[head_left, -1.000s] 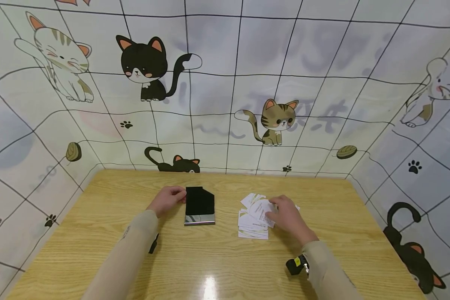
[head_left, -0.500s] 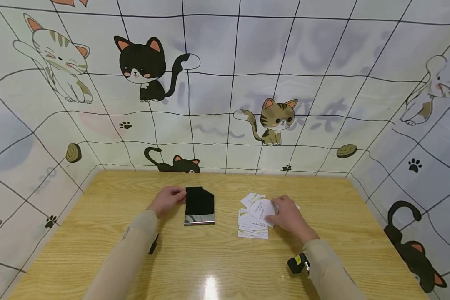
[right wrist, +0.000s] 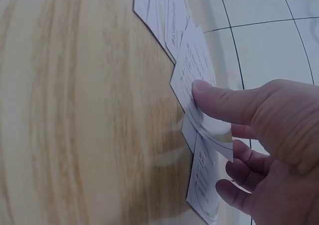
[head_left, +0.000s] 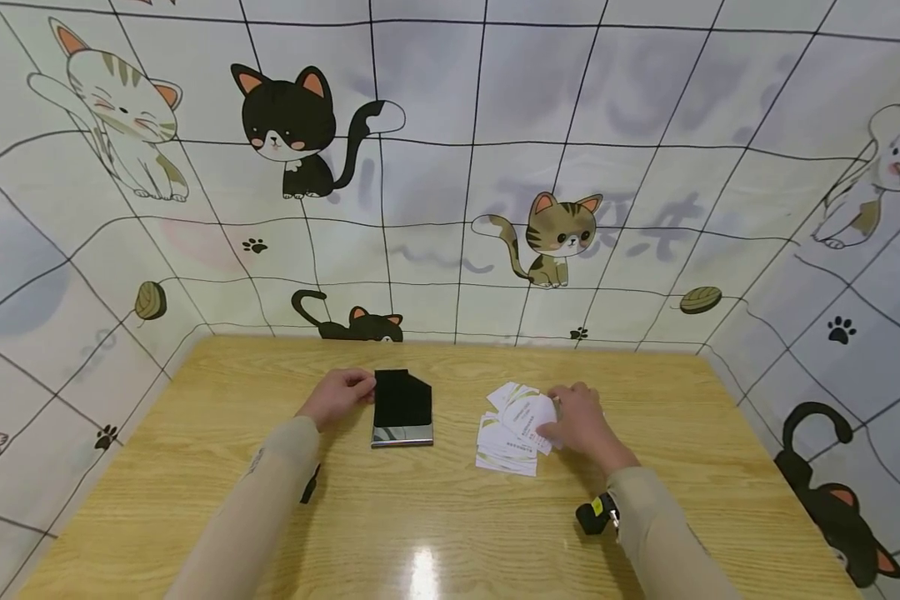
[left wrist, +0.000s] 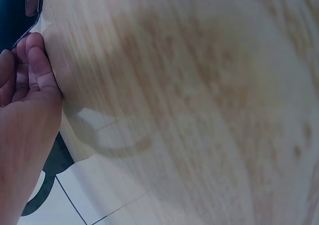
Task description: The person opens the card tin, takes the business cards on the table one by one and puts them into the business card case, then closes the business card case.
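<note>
A black card case [head_left: 403, 400] with a shiny silver strip along its near edge lies on the table, left of centre. My left hand [head_left: 339, 395] pinches its left edge between thumb and fingertips; the left wrist view shows the fingers [left wrist: 40, 63] at the case's dark border. To the right, white business cards [head_left: 506, 446] lie in a loose, overlapping pile. My right hand [head_left: 581, 421] grips the pile's right side. In the right wrist view the thumb [right wrist: 214, 100] presses on the face of an upper card [right wrist: 187, 73], with the other fingers behind its far edge.
The wooden table [head_left: 420, 517] reaches back to a cloth wall [head_left: 435, 183] printed with cats and grid lines. A black wrist device [head_left: 592, 515] hangs under the right forearm, and a dark one [head_left: 310, 485] under the left.
The head view has shifted slightly. My right hand has moved a little away and to the right, and the cards under it have turned slightly. My left hand stays at the case.
</note>
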A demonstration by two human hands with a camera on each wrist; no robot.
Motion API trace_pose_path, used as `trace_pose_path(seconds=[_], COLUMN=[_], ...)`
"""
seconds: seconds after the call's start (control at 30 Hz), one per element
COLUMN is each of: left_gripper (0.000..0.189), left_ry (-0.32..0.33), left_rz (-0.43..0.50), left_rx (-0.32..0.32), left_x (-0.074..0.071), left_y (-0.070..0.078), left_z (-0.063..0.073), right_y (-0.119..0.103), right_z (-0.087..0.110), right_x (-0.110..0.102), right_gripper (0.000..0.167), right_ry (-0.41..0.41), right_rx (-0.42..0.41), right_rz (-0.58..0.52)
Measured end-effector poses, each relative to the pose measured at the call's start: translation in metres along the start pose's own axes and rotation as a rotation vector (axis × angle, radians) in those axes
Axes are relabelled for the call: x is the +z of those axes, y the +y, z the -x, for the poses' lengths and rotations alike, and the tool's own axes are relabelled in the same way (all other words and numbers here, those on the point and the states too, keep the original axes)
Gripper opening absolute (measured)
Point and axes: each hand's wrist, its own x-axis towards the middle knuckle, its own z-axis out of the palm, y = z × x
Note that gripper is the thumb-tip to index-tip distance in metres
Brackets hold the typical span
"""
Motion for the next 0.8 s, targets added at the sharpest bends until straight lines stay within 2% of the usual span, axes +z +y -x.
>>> trace_pose_path(seconds=[0.3, 0.5, 0.63, 0.8], left_gripper=[0.023, 0.023, 0.022, 0.022], left_ry=[0.004, -0.002, -0.006, -0.008], left_rz=[-0.004, 0.011, 0.019, 0.02], left_rx=[0.011, 0.007, 0.015, 0.022], left_x=[0.0, -0.001, -0.001, 0.0], left_y=[0.005, 0.006, 0.004, 0.004], left_z=[-0.001, 0.0, 0.0, 0.0], right_y=[0.003, 0.009, 0.013, 0.012], right_z=[-0.001, 0.0, 0.001, 0.003], right_x=[-0.012, -0.022, -0.026, -0.033], right_gripper=[0.055, 0.038, 0.027, 0.023], right_ry=[-0.025, -0.04, -0.027, -0.027], right_rx=[-0.017, -0.025, -0.007, 0.029], right_rz=[-0.081, -0.175, -0.235, -0.29])
